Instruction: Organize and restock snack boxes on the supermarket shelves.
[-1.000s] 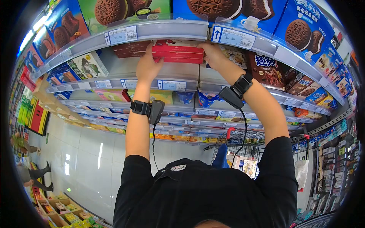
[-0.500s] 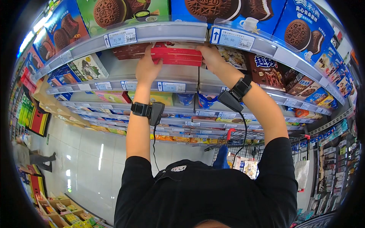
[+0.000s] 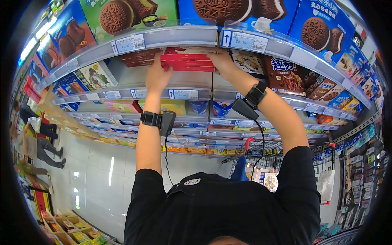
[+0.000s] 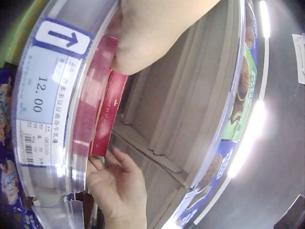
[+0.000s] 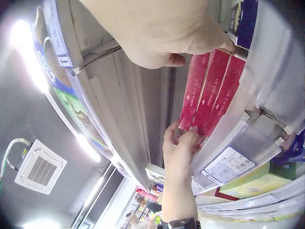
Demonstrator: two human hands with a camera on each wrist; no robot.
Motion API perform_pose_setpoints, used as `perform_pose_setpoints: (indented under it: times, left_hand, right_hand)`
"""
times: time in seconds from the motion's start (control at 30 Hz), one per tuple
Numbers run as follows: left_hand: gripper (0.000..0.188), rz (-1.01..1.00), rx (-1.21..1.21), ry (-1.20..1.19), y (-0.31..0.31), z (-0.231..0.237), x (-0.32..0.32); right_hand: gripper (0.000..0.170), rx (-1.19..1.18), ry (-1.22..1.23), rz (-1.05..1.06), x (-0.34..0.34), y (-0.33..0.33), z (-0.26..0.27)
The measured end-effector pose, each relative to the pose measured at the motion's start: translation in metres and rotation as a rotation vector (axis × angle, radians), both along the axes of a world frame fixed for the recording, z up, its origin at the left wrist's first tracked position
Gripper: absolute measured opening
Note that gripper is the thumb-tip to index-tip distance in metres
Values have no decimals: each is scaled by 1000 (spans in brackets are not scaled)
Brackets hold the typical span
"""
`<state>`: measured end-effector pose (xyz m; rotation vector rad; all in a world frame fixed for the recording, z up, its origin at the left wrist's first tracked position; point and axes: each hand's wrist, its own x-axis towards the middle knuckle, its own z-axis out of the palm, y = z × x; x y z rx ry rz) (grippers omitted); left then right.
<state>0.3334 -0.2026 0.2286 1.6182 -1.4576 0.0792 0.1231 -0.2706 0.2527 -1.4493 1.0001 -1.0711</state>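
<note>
A stack of red boxes (image 3: 188,63) lies on the shelf below the top ledge, with darker red boxes (image 3: 140,58) just to its left. My left hand (image 3: 157,76) grips the stack's left end, thumb at the front face. At the opposite end my right hand (image 3: 224,64) holds the stack, fingers partly hidden behind it. The left wrist view shows the red boxes (image 4: 108,112) between my left hand (image 4: 157,33) and right hand (image 4: 119,188). In the right wrist view, the red boxes (image 5: 209,90) span from my right hand (image 5: 162,31) to my left hand (image 5: 178,152).
Above the stack runs a shelf ledge (image 3: 171,36) with price labels and large cookie boxes. Brown boxes (image 3: 283,75) stand to the right, a white-green box (image 3: 96,75) to the left. A shopping cart (image 3: 277,152) is below right; several people stand in the aisle at left.
The stack and both hands have shifted slightly left and lower in the head view, with both hands still on its ends. More people have come into view at the left.
</note>
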Motion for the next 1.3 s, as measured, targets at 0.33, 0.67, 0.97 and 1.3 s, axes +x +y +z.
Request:
perform_pose_setpoints:
  times: [0.33,0.67,0.97,1.3]
  left_hand:
    - [43,156,-625,-322,11,8,-13]
    - [43,-619,62,43,9,11,-185]
    - [48,-731,508,42,-40,9,-276]
    - [27,-789,630,505,-61,4,-286]
  right_hand:
    - [43,-709,371,-286,-57,18,6]
    - [48,-658,1005,-723,-229,34,-2]
    - [57,-518,1133,-758,-289,58,-28]
    - [56,-601,1054,-800,-287,64,-37]
